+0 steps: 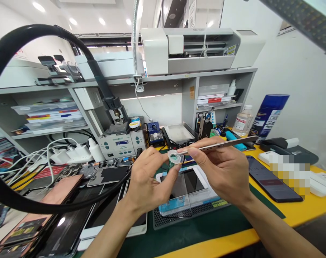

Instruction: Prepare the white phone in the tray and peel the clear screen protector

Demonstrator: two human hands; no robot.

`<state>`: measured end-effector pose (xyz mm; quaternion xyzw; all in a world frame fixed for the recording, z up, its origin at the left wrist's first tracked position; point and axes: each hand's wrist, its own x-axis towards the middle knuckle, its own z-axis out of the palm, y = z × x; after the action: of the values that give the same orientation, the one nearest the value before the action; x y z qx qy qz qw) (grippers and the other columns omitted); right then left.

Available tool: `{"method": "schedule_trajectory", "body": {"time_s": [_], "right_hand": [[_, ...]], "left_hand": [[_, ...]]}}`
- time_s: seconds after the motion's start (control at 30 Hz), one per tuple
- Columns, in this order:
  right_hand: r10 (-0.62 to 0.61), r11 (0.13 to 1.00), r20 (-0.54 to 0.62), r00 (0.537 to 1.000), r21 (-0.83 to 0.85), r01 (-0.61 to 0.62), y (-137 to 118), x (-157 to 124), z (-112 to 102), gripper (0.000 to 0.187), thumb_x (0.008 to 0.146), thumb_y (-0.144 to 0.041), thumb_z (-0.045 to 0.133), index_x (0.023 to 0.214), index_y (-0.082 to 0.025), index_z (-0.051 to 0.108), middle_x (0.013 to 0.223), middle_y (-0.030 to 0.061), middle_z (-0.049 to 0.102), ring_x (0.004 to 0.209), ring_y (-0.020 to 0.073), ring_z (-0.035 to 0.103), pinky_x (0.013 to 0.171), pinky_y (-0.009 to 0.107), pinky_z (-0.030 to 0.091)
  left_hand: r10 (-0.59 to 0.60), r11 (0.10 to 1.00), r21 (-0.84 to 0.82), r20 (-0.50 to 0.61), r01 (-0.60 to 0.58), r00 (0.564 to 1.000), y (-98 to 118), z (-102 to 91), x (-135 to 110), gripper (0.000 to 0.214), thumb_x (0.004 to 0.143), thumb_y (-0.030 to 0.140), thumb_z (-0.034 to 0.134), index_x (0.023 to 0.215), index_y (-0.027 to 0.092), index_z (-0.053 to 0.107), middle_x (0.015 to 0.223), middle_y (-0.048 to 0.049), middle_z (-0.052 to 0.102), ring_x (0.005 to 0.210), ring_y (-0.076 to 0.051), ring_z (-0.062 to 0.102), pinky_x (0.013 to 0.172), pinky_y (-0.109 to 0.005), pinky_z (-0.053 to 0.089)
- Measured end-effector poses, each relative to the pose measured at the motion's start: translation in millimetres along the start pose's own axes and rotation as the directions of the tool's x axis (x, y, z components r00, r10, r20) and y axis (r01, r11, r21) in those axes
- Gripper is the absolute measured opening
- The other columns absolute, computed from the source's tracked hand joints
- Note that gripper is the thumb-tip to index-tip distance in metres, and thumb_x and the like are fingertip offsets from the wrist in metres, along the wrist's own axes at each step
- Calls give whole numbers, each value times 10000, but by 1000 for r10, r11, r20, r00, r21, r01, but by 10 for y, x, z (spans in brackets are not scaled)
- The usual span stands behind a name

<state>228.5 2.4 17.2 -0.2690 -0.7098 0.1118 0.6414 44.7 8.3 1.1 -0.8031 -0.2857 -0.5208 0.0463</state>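
My left hand (148,179) is closed, pinching a small round clear tub with green contents (174,158) between thumb and fingertips, held above the bench. My right hand (224,168) is closed on long metal tweezers (222,144) whose tips reach into the tub's open top. Below both hands lies a white-framed phone (187,179) with a clear glass sheet over it, resting on a perforated black mat (179,218).
A soldering station (121,143) and hot plate (179,134) stand behind. Several opened phones and screens (71,200) lie left. A dark phone (270,179) lies right. A blue spray can (270,114) and clear bottle (242,122) stand back right. A black hose (31,32) loops at left.
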Motion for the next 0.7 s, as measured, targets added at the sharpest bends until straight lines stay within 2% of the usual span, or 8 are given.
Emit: {"method": "schedule_trajectory", "body": {"time_s": [0.33, 0.7], "right_hand": [[-7, 998, -24, 1000, 54, 8, 25, -23, -12, 94, 903, -119, 664, 916, -179, 735, 886, 32, 713, 811, 155, 729, 725, 223, 621], [119, 975, -19, 993, 193, -113, -11, -4, -25, 87, 927, -162, 656, 887, -187, 730, 889, 46, 766, 841, 191, 761, 730, 249, 632]], "left_hand": [[7, 1000, -6, -17, -7, 1000, 11, 18, -13, 72, 839, 124, 681, 888, 155, 638, 694, -2, 533, 670, -156, 451, 620, -316, 358], [-19, 1000, 0, -7, 19, 1000, 12, 20, -12, 51, 865, 159, 653, 913, 173, 647, 708, -13, 580, 673, -167, 472, 627, -317, 382]]}}
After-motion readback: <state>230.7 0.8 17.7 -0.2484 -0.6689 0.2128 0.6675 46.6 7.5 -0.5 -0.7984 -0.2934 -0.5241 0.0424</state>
